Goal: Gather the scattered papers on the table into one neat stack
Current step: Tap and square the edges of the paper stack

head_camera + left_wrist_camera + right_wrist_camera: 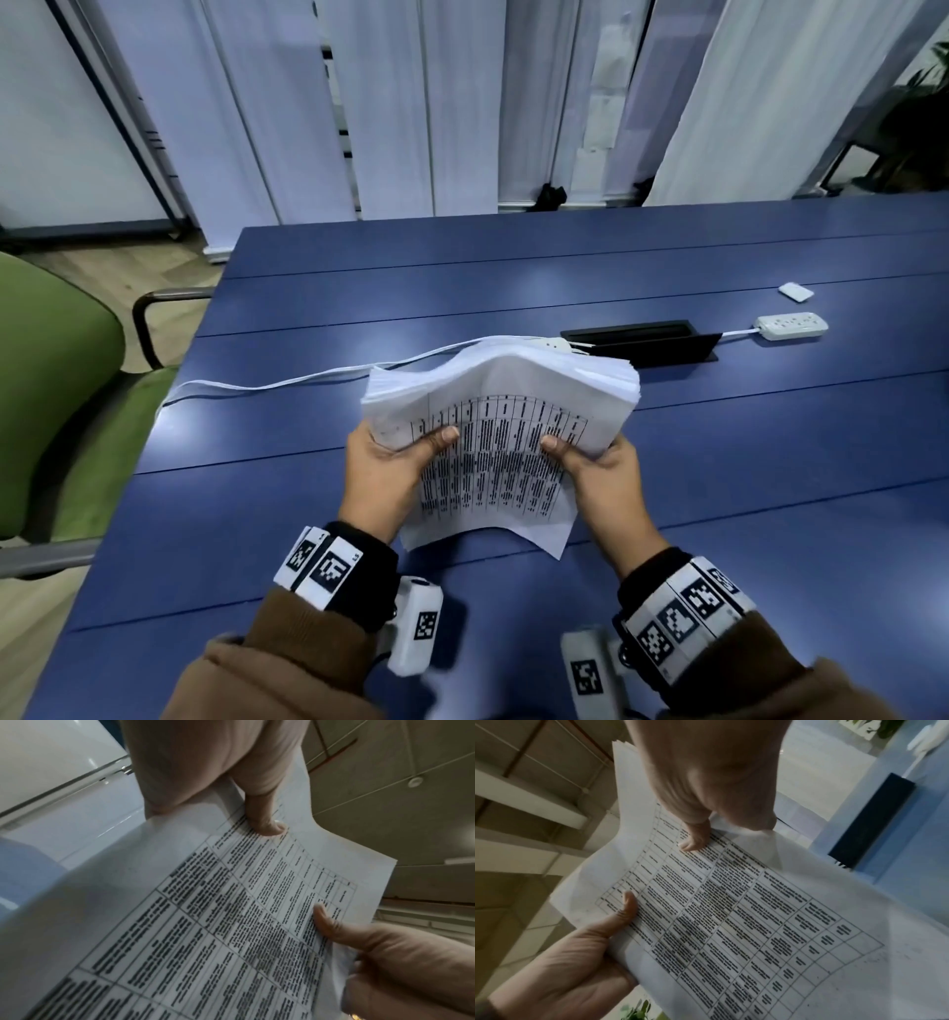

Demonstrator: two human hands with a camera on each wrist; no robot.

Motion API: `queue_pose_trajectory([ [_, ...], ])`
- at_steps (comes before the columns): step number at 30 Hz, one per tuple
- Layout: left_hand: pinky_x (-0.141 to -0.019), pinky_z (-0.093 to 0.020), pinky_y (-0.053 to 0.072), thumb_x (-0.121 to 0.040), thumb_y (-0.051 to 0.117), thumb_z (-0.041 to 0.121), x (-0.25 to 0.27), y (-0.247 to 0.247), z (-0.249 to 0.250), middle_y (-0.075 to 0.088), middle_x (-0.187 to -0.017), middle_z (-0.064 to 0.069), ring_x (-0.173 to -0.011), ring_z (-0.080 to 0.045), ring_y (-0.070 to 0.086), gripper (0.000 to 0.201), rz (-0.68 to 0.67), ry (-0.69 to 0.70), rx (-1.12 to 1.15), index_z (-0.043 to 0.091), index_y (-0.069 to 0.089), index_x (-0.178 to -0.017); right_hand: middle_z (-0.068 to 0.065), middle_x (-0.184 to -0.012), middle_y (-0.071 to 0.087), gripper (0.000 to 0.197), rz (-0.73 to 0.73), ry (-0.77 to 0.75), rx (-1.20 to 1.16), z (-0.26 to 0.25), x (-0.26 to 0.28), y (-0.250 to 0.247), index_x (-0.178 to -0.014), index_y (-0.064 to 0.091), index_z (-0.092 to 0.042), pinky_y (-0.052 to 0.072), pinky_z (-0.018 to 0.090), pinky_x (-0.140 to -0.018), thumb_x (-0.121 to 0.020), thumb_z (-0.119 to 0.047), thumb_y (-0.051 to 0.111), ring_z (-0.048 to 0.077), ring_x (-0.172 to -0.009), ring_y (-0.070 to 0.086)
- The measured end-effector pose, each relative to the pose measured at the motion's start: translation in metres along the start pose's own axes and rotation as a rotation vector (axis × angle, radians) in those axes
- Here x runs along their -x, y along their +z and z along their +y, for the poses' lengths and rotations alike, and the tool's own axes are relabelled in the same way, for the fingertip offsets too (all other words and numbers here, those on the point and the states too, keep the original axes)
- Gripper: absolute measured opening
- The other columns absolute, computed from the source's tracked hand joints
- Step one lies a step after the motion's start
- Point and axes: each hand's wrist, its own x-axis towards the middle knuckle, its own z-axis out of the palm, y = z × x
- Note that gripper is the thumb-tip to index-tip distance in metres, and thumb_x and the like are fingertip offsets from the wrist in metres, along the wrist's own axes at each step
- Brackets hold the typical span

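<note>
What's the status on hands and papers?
Left hand and right hand both grip the paper stack, thumbs on top. Stack bowed, edges uneven. Power strip and white cable lie behind.

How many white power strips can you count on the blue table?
2: one power strip at the far right, another power strip peeking out behind the held papers. Others may be hidden.

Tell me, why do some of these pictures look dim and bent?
Head view: bright, glare patches on the table, edges bowed by the wide lens. Both wrist views: dimmer, grainy, the papers smeared with blurred print, the left hand looming large.
</note>
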Motion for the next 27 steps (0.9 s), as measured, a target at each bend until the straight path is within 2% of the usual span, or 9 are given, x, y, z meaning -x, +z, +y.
queue_pose_trajectory([
  [7, -0.083, -0.029, 0.057, -0.062, 0.081, -0.003, -0.007, -0.013, 0.016, 0.073, -0.105, -0.014, -0.095, -0.021, 0.071, 0.058, 0.0, 0.038, 0.002, -0.007, 0.059, -0.116, -0.006, -0.083, 0.076, 0.04, -0.038, 0.046, 0.047, 0.0, 0.0, -0.005, -0.103, 0.06, -0.007, 0.057, 0.019, -0.069, -0.073, 0.017, 0.07, 0.007, -0.08, 0.072],
  [11, -0.085, -0.02, 0.051, -0.055, 0.086, 0.011, -0.007, -0.018, 0.031, 0.061, -0.118, -0.001, -0.105, -0.007, 0.061, 0.08, 0.053, 0.124, -0.097, 0.017, 0.048, -0.124, 0.012, -0.097, 0.075, 0.03, -0.069, 0.177, 0.106, 0.014, 0.004, -0.01, -0.106, 0.064, 0.009, 0.058, 0.035, -0.085, -0.077, 0.01, 0.071, 0.022, -0.091, 0.071],
  [13, -0.101, -0.024, 0.041, -0.053, 0.089, 0.02, -0.007, -0.02, 0.056, 0.052, -0.134, 0.005, -0.123, -0.002, 0.049, 0.097, 0.109, 0.311, -0.282, 0.023, 0.039, -0.135, 0.007, -0.09, 0.076, 0.023, -0.028, 0.163, 0.103, 0.016, 0.002, -0.009, -0.099, 0.068, 0.003, 0.06, 0.029, -0.078, -0.078, 0.011, 0.07, 0.023, -0.088, 0.07],
  [16, -0.117, -0.036, 0.025, -0.055, 0.09, 0.034, -0.004, -0.018, 0.105, 0.043, -0.141, 0.016, -0.136, -0.007, 0.038, 0.1, -0.05, 0.563, -0.697, 0.034, 0.036, -0.14, -0.001, -0.076, 0.073, 0.039, 0.014, 0.09, 0.127, 0.008, -0.002, -0.002, -0.08, 0.072, -0.015, 0.06, 0.036, -0.077, -0.074, 0.023, 0.064, 0.021, -0.084, 0.064],
  [18, -0.12, -0.049, 0.012, -0.053, 0.088, 0.045, -0.004, -0.012, 0.122, 0.044, -0.137, 0.023, -0.136, -0.004, 0.035, 0.099, -0.244, 0.528, -0.964, 0.041, 0.038, -0.138, -0.003, -0.074, 0.07, 0.052, -0.019, -0.054, 0.273, -0.005, -0.005, 0.002, -0.078, 0.074, -0.019, 0.057, 0.04, -0.077, -0.071, 0.029, 0.055, 0.014, -0.079, 0.061],
  [20, -0.12, -0.05, 0.005, -0.052, 0.085, 0.054, -0.005, -0.01, 0.119, 0.052, -0.128, 0.026, -0.127, 0.002, 0.042, 0.088, -0.365, 0.428, -1.044, 0.045, 0.045, -0.13, -0.012, -0.068, 0.066, 0.052, -0.079, -0.209, 0.473, -0.026, -0.006, 0.006, -0.085, 0.071, -0.019, 0.052, 0.026, -0.068, -0.068, 0.024, 0.049, 0.001, -0.07, 0.056],
  [23, -0.086, -0.021, 0.043, -0.067, 0.078, 0.035, -0.004, -0.008, 0.102, 0.063, -0.076, 0.026, -0.075, 0.013, 0.054, 0.027, -0.333, 0.383, -0.811, 0.039, 0.06, -0.087, -0.008, -0.06, 0.061, 0.038, -0.159, -0.35, 0.782, -0.058, -0.004, 0.009, -0.084, 0.066, -0.018, 0.045, 0.025, -0.061, -0.065, 0.012, 0.052, 0.001, -0.064, 0.052],
  [25, -0.06, -0.009, 0.041, -0.072, 0.076, -0.001, 0.0, -0.01, 0.084, 0.061, -0.059, 0.02, -0.059, 0.011, 0.053, 0.027, -0.232, 0.316, -0.473, 0.022, 0.062, -0.072, -0.015, -0.066, 0.068, 0.033, -0.218, -0.341, 0.841, -0.067, -0.002, 0.012, -0.086, 0.066, -0.024, 0.051, 0.03, -0.069, -0.068, 0.002, 0.059, 0.003, -0.072, 0.061],
  [27, -0.059, -0.006, 0.042, -0.071, 0.072, -0.016, 0.005, -0.014, 0.067, 0.065, -0.06, 0.019, -0.059, 0.01, 0.055, 0.033, -0.119, 0.266, -0.332, 0.016, 0.065, -0.073, -0.017, -0.074, 0.072, 0.022, -0.26, -0.272, 0.893, -0.072, 0.0, 0.011, -0.091, 0.067, -0.029, 0.055, 0.037, -0.075, -0.07, -0.026, 0.073, 0.006, -0.079, 0.066],
])
